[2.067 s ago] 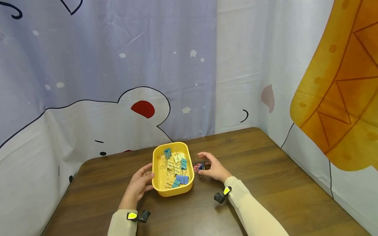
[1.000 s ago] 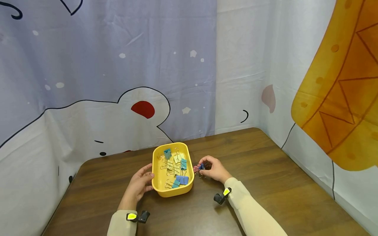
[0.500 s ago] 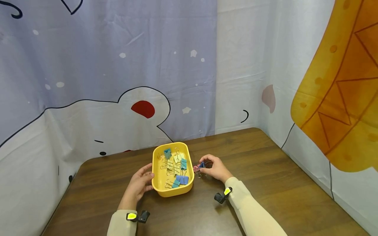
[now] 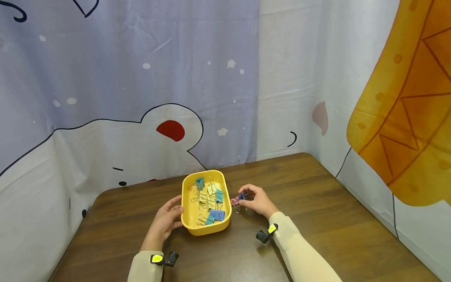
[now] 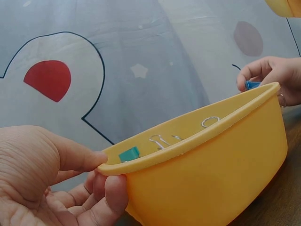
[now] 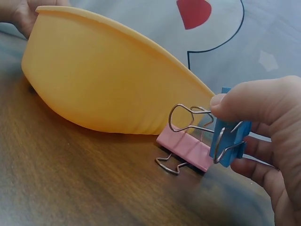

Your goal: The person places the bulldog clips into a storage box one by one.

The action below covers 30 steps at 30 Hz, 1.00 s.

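Observation:
A yellow plastic container [image 4: 210,231] stands on the table, holding several binder clips in teal, pale yellow and blue-violet. My left hand [image 4: 164,222] grips its left side; in the left wrist view the thumb lies on the rim [image 5: 188,141] with fingers beneath it. Just right of the container, my right hand [image 4: 258,201] pinches a blue binder clip [image 6: 228,141] between thumb and fingers. A pink binder clip [image 6: 183,147] lies on the table against or very near the container's wall. The blue clip's wire handle overlaps the pink one; whether they touch I cannot tell.
The brown wooden table [image 4: 303,227] extends to both sides and toward me. A printed curtain [image 4: 225,98] hangs behind its far edge and along the right. Inside the container, a teal clip [image 4: 200,183] sits at the far end and a blue-violet clip [image 4: 217,215] near the front.
My right hand's fingers, spread wider around the clips at first, have closed on the blue binder clip and turned it slightly. The left hand and the container have stayed put.

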Tool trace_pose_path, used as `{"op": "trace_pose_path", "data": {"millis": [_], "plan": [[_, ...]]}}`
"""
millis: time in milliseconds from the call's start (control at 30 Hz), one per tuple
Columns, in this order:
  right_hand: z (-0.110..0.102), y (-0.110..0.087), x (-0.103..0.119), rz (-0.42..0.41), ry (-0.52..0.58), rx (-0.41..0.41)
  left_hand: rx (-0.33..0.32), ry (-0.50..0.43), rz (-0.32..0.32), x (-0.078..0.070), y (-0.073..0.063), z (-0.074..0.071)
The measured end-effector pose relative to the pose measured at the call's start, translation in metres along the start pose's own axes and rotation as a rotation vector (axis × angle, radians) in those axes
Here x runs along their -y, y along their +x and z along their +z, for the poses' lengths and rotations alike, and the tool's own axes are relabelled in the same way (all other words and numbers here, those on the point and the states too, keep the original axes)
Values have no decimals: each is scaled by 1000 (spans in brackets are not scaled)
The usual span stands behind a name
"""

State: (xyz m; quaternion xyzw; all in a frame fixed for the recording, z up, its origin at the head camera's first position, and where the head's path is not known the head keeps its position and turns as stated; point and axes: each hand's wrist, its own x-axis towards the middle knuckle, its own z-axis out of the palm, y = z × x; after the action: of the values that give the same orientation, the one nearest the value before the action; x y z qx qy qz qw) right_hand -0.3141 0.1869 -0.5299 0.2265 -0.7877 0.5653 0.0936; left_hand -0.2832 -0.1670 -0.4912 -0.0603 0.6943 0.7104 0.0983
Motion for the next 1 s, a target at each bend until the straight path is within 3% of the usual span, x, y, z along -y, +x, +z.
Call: {"op": "trace_pose_path", "data": {"millis": [467,767,1000], "plan": [[-2,1,7,1,28,-50,-3,-5,8,2,-1,0],[-9,0,48,-19,73,-22,-4,-13,13,1,-1,0],[-5,8,61,-51,105,-19,-5,-9,11,2,0,0]]}}
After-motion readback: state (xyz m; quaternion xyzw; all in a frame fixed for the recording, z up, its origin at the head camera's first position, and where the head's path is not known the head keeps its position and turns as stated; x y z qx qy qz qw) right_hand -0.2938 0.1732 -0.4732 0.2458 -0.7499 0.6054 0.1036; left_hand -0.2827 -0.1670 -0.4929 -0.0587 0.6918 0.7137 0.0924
